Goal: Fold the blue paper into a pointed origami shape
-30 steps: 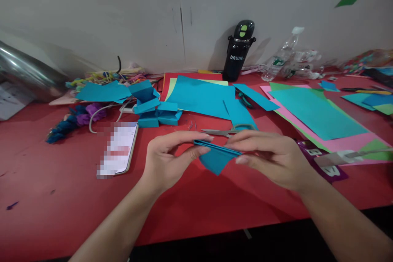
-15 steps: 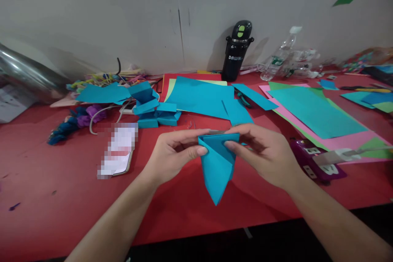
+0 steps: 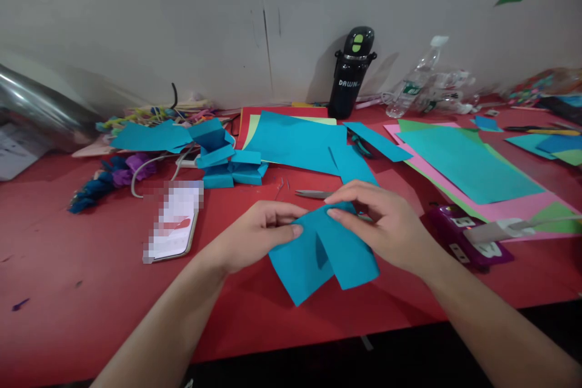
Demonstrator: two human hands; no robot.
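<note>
A folded piece of blue paper [image 3: 304,260] is held above the red table, its two lower flaps spread apart. My left hand [image 3: 254,236] pinches its upper left edge between thumb and fingers. At the top right edge, my right hand [image 3: 382,224] grips the same paper with thumb and forefinger. Just behind the paper lie scissors [image 3: 311,193], with only the blades showing. Folded blue paper pieces [image 3: 231,163] rest beyond my left hand, and a large blue sheet [image 3: 295,142] lies behind the scissors.
A phone [image 3: 175,224] lies left on the red table [image 3: 82,291]. A purple glue gun or similar device [image 3: 473,242] is at right, near stacked coloured sheets [image 3: 473,163]. At the back stand a black flask [image 3: 348,82] and a clear bottle [image 3: 413,88].
The blue paper has gone from a narrow pointed shape to two flaps spread wide. My hands have shifted slightly, still gripping it, and the scissor blades behind are more visible.
</note>
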